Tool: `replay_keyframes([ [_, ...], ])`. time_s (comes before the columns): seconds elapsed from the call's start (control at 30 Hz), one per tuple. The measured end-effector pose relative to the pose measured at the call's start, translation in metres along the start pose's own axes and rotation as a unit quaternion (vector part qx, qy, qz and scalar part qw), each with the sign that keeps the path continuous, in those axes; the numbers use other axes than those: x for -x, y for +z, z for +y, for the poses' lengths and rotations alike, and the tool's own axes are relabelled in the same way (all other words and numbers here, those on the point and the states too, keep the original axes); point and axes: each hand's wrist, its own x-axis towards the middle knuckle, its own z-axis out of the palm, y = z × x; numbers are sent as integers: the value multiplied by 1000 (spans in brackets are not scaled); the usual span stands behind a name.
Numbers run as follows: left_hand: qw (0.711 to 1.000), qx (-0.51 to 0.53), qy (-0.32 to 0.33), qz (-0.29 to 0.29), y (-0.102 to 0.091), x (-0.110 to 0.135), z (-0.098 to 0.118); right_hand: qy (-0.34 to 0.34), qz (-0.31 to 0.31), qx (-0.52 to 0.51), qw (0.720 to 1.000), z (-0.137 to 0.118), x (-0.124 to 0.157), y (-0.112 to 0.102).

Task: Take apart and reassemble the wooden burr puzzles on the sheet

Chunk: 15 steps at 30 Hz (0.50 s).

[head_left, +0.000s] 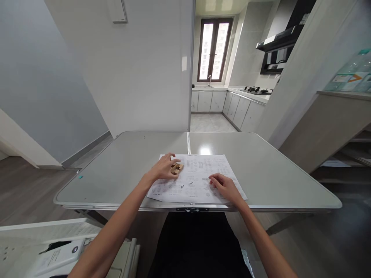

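A small wooden block puzzle (177, 168) of interlocking light-brown pieces, with a dark gap in its middle, lies on the printed paper sheet (199, 195). My left hand (164, 168) grips it from the left, thumb on the near side and fingers on the far side. To the right, my right hand (224, 185) rests low over the sheet with its fingers curled together; whatever is between the fingertips, if anything, is hidden. The sheet carries rows of faint diagrams and a few dark handwritten marks near its middle.
The sheet lies at the near edge of a pale folding table (275, 173) with a centre seam. A small green bit (80, 177) lies at its left. White equipment (62, 256) stands below left. Water bottles (352, 73) stand on a shelf at right; a kitchen lies beyond.
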Motion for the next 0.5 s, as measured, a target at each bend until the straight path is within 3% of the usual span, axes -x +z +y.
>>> replay_keyframes([
  [0.13, 995, 24, -66, 74, 9, 36, -6, 2, 1, -1, 1000, 2, 0, -1],
  [0.23, 964, 76, -176, 183, 24, 69, -11, 4, 5, 1, 1000, 2, 0, -1],
  [0.3, 945, 93, -220, 225, 33, 87, -12, 6, 7, 3, 1000, 2, -1, -1],
  [0.5, 921, 195, -255, 221, 33, 107, -7, 12, 13, 2, 1000, 3, 0, -1],
])
